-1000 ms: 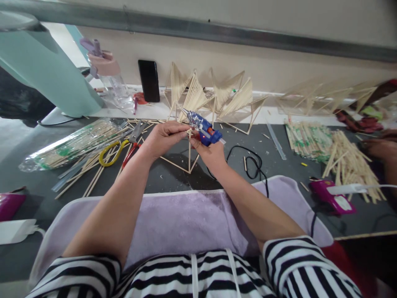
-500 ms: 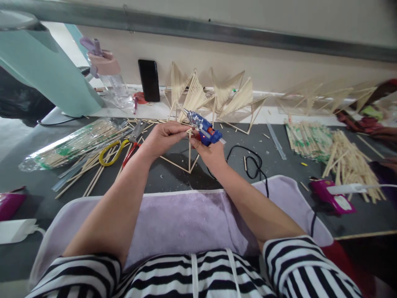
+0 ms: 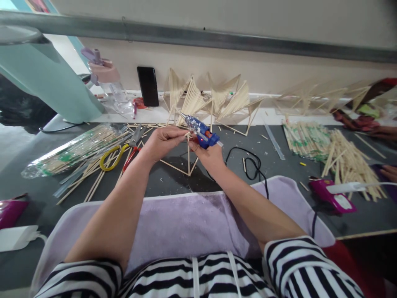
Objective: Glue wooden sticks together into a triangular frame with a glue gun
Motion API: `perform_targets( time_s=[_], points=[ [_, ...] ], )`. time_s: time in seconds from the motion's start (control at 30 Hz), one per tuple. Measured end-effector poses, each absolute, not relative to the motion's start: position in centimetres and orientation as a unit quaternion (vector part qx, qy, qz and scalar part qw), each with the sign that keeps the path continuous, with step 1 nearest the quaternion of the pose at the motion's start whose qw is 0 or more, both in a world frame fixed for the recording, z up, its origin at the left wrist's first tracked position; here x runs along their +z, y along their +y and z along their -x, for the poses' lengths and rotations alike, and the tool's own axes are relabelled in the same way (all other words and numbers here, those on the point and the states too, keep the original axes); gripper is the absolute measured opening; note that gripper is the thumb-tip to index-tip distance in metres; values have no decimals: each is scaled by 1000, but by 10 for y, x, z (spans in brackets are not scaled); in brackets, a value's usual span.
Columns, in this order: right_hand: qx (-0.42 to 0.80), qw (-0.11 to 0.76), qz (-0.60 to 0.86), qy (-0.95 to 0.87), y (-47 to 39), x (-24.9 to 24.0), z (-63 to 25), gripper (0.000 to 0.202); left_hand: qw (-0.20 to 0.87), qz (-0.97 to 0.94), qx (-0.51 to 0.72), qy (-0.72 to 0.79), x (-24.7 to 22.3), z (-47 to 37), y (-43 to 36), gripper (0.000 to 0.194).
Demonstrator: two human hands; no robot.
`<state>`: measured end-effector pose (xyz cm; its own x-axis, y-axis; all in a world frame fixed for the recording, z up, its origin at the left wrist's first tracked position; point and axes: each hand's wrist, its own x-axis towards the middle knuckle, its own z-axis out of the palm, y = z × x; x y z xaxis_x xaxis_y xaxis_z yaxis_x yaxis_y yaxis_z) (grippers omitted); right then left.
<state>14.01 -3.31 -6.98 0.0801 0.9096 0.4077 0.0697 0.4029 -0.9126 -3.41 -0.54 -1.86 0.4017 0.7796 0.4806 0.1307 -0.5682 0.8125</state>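
A small frame of thin wooden sticks (image 3: 189, 159) stands on the dark table, its lower corner toward me. My left hand (image 3: 161, 144) pinches the frame's top joint between thumb and fingers. Wrapped around a blue glue gun (image 3: 202, 131) is my right hand (image 3: 208, 156), its thumb close beside the same joint. The gun's nozzle points up and left, past the left fingertips. Behind the hands, fan-shaped stick structures (image 3: 194, 101) lean near the wall. The joint itself is partly covered by my fingers.
Scissors (image 3: 114, 158), loose sticks (image 3: 96, 184) and a bagged bundle (image 3: 77, 151) lie left. A phone (image 3: 148, 87) and bottle (image 3: 113, 89) stand at the back. Right are a black cord (image 3: 248, 151), stick piles (image 3: 350, 161) and another person's hand (image 3: 389, 171).
The camera view has tilted up slightly, so the scene sits a little lower. Both hands keep nearly the same hold. At the far right, the other person's hand has shifted.
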Motion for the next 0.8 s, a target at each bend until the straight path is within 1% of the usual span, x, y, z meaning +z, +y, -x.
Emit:
perform_targets(
  time_s=[0.43,0.8],
  points=[
    [361,612,398,-580,-35,-69,-139,33,352,-766,446,302,-18,36,-6,24],
    [332,598,425,-594,-37,-64,-140,32,356,-758,446,316,-17,34,-8,25]
  ],
)
